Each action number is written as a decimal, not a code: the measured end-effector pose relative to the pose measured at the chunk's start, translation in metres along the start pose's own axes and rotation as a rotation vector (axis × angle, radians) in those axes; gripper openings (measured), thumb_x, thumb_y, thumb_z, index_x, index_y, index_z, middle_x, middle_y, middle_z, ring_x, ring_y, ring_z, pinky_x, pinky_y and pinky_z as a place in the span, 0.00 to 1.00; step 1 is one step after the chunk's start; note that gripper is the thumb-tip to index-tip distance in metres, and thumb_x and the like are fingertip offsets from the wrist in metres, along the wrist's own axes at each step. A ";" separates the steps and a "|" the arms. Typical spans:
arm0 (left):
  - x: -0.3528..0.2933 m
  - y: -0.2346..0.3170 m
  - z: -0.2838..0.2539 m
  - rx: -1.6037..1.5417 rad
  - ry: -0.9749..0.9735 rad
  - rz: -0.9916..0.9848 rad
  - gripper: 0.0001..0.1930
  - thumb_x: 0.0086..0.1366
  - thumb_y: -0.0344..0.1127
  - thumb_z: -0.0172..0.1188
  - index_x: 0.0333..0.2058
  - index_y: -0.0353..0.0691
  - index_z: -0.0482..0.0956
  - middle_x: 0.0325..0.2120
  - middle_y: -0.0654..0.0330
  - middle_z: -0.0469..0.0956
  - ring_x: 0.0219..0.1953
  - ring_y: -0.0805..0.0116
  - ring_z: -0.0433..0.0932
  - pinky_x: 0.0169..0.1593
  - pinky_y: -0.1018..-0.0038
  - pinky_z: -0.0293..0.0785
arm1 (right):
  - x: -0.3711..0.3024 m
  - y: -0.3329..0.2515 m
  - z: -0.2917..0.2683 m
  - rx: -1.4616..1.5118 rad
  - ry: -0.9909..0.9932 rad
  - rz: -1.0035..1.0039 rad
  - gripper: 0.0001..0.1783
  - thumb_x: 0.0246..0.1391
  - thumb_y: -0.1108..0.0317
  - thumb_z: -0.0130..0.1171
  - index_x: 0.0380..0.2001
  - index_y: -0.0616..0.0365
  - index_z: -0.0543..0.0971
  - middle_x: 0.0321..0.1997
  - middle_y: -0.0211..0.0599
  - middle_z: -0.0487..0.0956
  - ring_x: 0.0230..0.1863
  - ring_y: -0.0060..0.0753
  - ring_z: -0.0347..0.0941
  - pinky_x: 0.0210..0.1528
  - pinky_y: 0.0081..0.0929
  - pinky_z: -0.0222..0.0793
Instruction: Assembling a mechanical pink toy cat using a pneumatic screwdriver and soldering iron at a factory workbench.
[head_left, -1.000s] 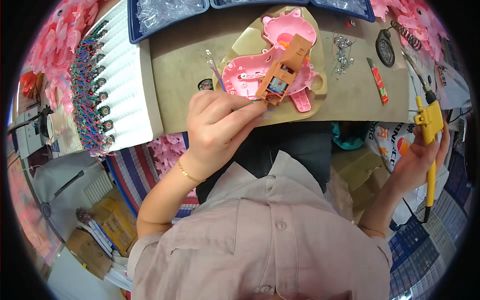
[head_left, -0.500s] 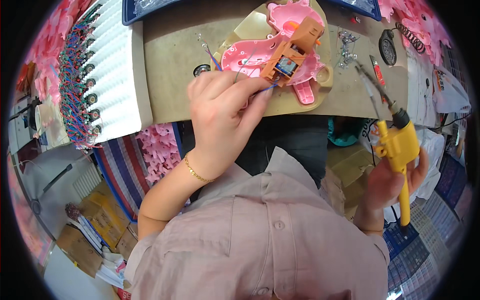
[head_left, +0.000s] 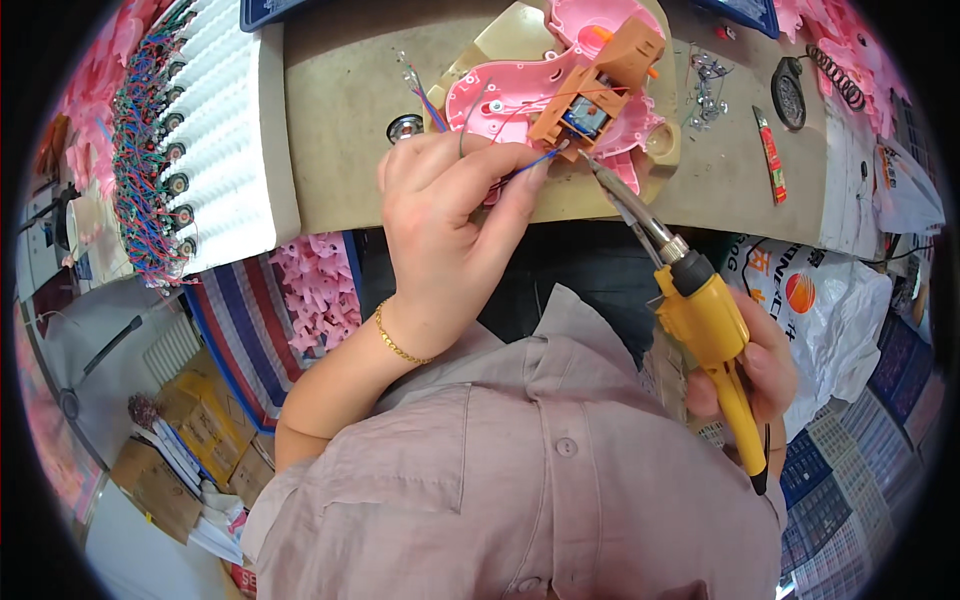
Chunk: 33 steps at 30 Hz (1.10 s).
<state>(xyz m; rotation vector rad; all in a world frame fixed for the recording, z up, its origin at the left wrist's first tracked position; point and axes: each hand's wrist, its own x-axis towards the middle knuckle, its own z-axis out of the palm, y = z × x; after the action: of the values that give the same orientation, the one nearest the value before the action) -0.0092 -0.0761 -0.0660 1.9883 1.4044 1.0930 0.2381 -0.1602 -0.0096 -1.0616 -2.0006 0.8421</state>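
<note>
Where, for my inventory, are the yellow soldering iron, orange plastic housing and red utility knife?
Yellow soldering iron (head_left: 705, 325), head view: yellow body.
Orange plastic housing (head_left: 624, 62), head view: solid upper part.
Red utility knife (head_left: 772, 160), head view: handle.

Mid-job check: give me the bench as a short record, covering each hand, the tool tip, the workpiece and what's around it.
Left hand: pinching a blue wire
Right hand: gripping a yellow soldering iron
Tool tip: close to the orange-brown housing; contact unclear
Workpiece: housing over pink shell, shell in tan holder
Right of holder: red cutter knife
Left of holder: white ridged tray
</note>
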 end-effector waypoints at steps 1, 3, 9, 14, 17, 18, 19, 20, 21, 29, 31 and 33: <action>0.000 0.000 0.000 -0.021 0.010 -0.009 0.05 0.55 0.29 0.65 0.31 0.38 0.82 0.23 0.62 0.74 0.30 0.69 0.67 0.38 0.75 0.61 | 0.000 0.000 -0.001 0.000 -0.002 0.001 0.31 0.51 0.66 0.65 0.54 0.50 0.60 0.49 0.68 0.72 0.34 0.47 0.79 0.29 0.31 0.76; 0.000 -0.001 0.004 -0.007 0.034 -0.008 0.04 0.53 0.30 0.65 0.30 0.41 0.82 0.22 0.65 0.74 0.30 0.67 0.68 0.39 0.72 0.61 | 0.000 0.004 -0.004 -0.046 -0.053 -0.038 0.31 0.51 0.67 0.66 0.53 0.52 0.60 0.49 0.68 0.71 0.35 0.49 0.79 0.31 0.32 0.77; 0.000 -0.001 0.006 0.008 0.058 -0.008 0.04 0.52 0.32 0.66 0.28 0.44 0.82 0.22 0.67 0.74 0.31 0.66 0.70 0.41 0.70 0.60 | -0.007 0.010 -0.001 -0.020 -0.068 0.017 0.30 0.50 0.68 0.67 0.51 0.54 0.61 0.51 0.69 0.70 0.38 0.51 0.79 0.32 0.32 0.77; 0.000 -0.001 0.007 0.008 0.068 -0.012 0.04 0.51 0.32 0.66 0.28 0.44 0.82 0.22 0.67 0.75 0.32 0.66 0.70 0.41 0.70 0.60 | 0.001 0.011 0.002 -0.005 -0.058 -0.037 0.30 0.48 0.69 0.68 0.51 0.54 0.62 0.52 0.66 0.70 0.39 0.52 0.79 0.34 0.33 0.77; 0.000 -0.001 0.007 0.019 0.068 -0.012 0.04 0.51 0.31 0.66 0.27 0.44 0.81 0.22 0.67 0.75 0.32 0.66 0.70 0.41 0.70 0.60 | 0.006 0.017 0.011 -0.011 0.009 -0.088 0.29 0.46 0.71 0.67 0.50 0.56 0.65 0.49 0.60 0.73 0.36 0.47 0.79 0.34 0.31 0.76; 0.000 -0.001 0.006 0.026 0.059 0.007 0.04 0.53 0.30 0.66 0.29 0.41 0.81 0.22 0.65 0.74 0.31 0.67 0.68 0.39 0.72 0.61 | 0.008 0.019 0.014 -0.035 0.082 -0.155 0.28 0.46 0.72 0.66 0.50 0.58 0.66 0.46 0.55 0.76 0.34 0.44 0.79 0.33 0.29 0.75; 0.001 -0.001 0.005 0.033 0.050 0.027 0.05 0.54 0.29 0.66 0.30 0.38 0.81 0.22 0.62 0.74 0.30 0.68 0.67 0.37 0.74 0.61 | 0.008 0.014 0.009 -0.032 0.082 -0.156 0.28 0.46 0.72 0.66 0.50 0.58 0.66 0.46 0.55 0.76 0.34 0.44 0.79 0.33 0.29 0.75; 0.000 -0.002 0.004 0.031 0.052 0.025 0.05 0.54 0.29 0.66 0.30 0.38 0.81 0.22 0.62 0.74 0.30 0.68 0.67 0.37 0.74 0.61 | 0.010 0.002 -0.002 0.358 -0.014 0.351 0.28 0.44 0.73 0.62 0.51 0.61 0.67 0.40 0.51 0.78 0.31 0.40 0.79 0.32 0.27 0.74; 0.001 -0.001 0.005 0.031 0.048 0.030 0.05 0.54 0.29 0.65 0.30 0.38 0.81 0.22 0.62 0.73 0.30 0.68 0.67 0.38 0.74 0.61 | 0.012 -0.007 -0.010 0.742 -0.107 0.861 0.28 0.43 0.74 0.58 0.52 0.64 0.68 0.34 0.46 0.80 0.28 0.36 0.78 0.31 0.26 0.72; 0.002 -0.001 0.003 0.059 0.014 0.025 0.04 0.54 0.29 0.65 0.29 0.38 0.81 0.22 0.63 0.73 0.29 0.68 0.66 0.37 0.74 0.61 | 0.006 0.002 -0.012 0.230 -0.260 0.342 0.28 0.43 0.69 0.55 0.50 0.71 0.71 0.25 0.40 0.79 0.25 0.38 0.77 0.29 0.27 0.70; 0.002 -0.001 0.003 0.049 0.024 0.021 0.04 0.54 0.30 0.65 0.29 0.39 0.81 0.21 0.64 0.73 0.29 0.68 0.66 0.37 0.73 0.60 | -0.017 -0.007 -0.018 0.676 -0.092 0.746 0.38 0.50 0.51 0.52 0.56 0.73 0.65 0.50 0.51 0.75 0.51 0.37 0.73 0.52 0.27 0.66; 0.003 0.000 0.003 0.049 0.021 0.016 0.04 0.54 0.30 0.65 0.29 0.38 0.81 0.22 0.63 0.73 0.29 0.67 0.66 0.37 0.73 0.61 | -0.016 -0.002 -0.018 0.578 -0.086 0.665 0.38 0.50 0.52 0.53 0.56 0.74 0.66 0.47 0.50 0.76 0.46 0.36 0.73 0.47 0.26 0.66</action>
<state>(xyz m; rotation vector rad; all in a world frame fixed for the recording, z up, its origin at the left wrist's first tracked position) -0.0063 -0.0733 -0.0667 2.0318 1.4414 1.0994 0.2583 -0.1716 -0.0031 -1.3484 -1.3043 1.7063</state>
